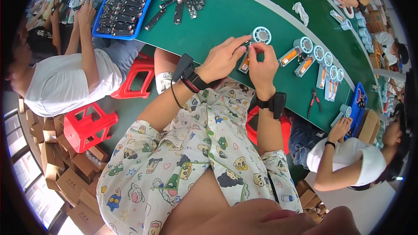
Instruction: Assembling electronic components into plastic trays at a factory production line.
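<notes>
A small light-blue handheld fan lies in front of me at the table's near edge. Its round head points away from me, and the handle, with an orange part inside, shows between my hands. My left hand comes in from the left, index finger and thumb closed at the neck of the fan. Closed in a pinch at the same spot is my right hand; what lies between its fingertips is too small and hidden to tell.
Several similar fans with exposed handles stand in a row to the right, near red-handled pliers. Loose black circuit boards lie left, beside a blue tray full of them. Co-workers sit on both sides; red stools stand left.
</notes>
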Demonstrator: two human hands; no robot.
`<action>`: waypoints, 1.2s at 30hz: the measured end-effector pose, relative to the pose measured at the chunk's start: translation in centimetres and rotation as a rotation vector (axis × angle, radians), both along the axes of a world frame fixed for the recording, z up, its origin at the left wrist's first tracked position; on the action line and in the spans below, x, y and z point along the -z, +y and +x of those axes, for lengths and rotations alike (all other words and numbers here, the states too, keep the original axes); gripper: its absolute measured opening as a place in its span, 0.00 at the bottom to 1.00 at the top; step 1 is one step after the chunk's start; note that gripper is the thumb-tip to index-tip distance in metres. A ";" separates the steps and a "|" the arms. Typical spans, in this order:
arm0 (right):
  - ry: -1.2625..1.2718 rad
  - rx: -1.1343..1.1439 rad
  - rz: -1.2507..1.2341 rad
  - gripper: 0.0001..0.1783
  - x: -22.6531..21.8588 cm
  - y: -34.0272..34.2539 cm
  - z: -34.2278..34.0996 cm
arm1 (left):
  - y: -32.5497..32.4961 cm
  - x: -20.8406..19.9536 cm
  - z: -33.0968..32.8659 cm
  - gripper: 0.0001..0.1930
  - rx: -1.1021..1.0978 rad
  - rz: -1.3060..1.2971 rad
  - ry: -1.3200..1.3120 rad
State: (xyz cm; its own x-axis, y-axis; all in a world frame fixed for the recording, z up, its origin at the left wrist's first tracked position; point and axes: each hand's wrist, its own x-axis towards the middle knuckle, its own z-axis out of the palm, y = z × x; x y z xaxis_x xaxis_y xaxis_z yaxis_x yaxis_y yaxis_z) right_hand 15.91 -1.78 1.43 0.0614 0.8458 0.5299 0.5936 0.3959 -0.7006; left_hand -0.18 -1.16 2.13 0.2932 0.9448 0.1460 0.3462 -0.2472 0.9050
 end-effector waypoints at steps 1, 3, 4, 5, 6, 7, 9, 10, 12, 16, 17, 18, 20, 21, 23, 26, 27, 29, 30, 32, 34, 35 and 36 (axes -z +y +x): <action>0.001 -0.001 -0.001 0.08 0.0 0.0 0.0 | 0.0 -0.1 0.0 0.19 -0.001 -0.001 0.001; -0.002 0.009 -0.001 0.08 -0.1 -0.1 -0.1 | 0.1 -0.5 -0.1 0.19 0.009 -0.040 -0.013; -0.003 0.015 -0.002 0.07 -0.1 -0.1 -0.1 | 0.2 -0.5 -0.2 0.19 0.014 -0.059 -0.020; -0.003 0.014 -0.002 0.07 -0.1 0.0 -0.1 | 0.2 -0.4 -0.2 0.19 0.014 -0.059 -0.020; -0.010 0.011 0.013 0.08 -0.1 0.0 -0.1 | 0.3 -0.2 -0.2 0.19 0.018 -0.049 -0.046; -0.018 0.008 0.028 0.08 -0.1 0.1 -0.1 | 0.3 0.1 -0.2 0.18 0.023 -0.038 -0.073; -0.026 0.006 0.043 0.09 -0.1 0.2 0.0 | 0.4 0.5 -0.3 0.18 0.028 -0.028 -0.100; -0.064 -0.008 0.062 0.09 -0.2 0.2 0.0 | 0.5 0.6 -0.2 0.18 0.042 -0.067 -0.134; -0.141 -0.036 0.100 0.09 -0.3 0.2 0.1 | 0.7 0.7 -0.3 0.18 0.069 -0.145 -0.203; -0.263 -0.133 0.220 0.09 -0.4 0.7 0.7 | 2.0 0.3 -1.5 0.19 0.204 -0.396 -0.235; -0.263 -0.133 0.220 0.09 -0.4 0.8 0.8 | 2.2 -0.1 -1.6 0.19 0.204 -0.396 -0.235; -0.259 -0.146 0.210 0.09 -0.4 0.9 0.9 | 2.4 -0.7 -1.7 0.18 0.200 -0.503 -0.274; -0.253 -0.171 0.193 0.10 -0.5 1.0 1.0 | 2.6 -1.5 -1.8 0.18 0.192 -0.716 -0.353; -0.254 -0.171 0.193 0.10 -0.6 1.0 1.1 | 2.7 -1.4 -1.8 0.18 0.193 -0.715 -0.354; -0.227 -0.170 0.105 0.10 -0.9 1.0 1.2 | 2.8 -1.1 -1.7 0.17 0.192 -0.393 -0.133; -0.226 -0.168 0.038 0.11 -0.9 0.9 1.7 | 2.6 -1.0 -1.2 0.17 0.183 -0.171 -0.021; -0.232 -0.174 0.018 0.11 -0.9 1.0 1.7 | 2.5 -1.0 -1.1 0.16 0.168 -0.110 -0.014; -0.249 -0.164 -0.004 0.11 -0.7 1.0 1.7 | 2.5 -0.7 -1.3 0.16 0.169 -0.049 -0.018; -0.238 -0.187 0.047 0.11 -0.5 1.1 1.5 | 2.7 0.0 -1.7 0.16 0.185 -0.124 -0.064; -0.213 -0.243 0.149 0.11 -0.1 1.2 1.4 | 3.1 0.2 -2.1 0.16 0.211 -0.279 -0.148; -0.221 -0.229 0.170 0.11 0.2 1.4 1.8 | 3.3 -0.7 -1.9 0.17 0.220 -0.447 -0.231; -0.220 -0.226 0.193 0.11 0.3 1.4 1.9 | 3.3 -2.0 -2.0 0.17 0.213 -0.616 -0.305; -0.217 -0.224 0.216 0.12 0.3 1.5 1.9 | 3.4 -2.6 -2.0 0.17 0.203 -0.786 -0.377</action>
State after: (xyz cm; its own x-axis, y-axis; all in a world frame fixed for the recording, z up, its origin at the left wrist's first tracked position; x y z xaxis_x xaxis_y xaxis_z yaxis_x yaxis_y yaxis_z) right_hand 17.83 -0.33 1.10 -0.2458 0.6929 0.6778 0.6010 0.6576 -0.4543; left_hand -2.23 2.20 4.72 0.5293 0.7477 -0.4010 0.0087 0.4679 0.8838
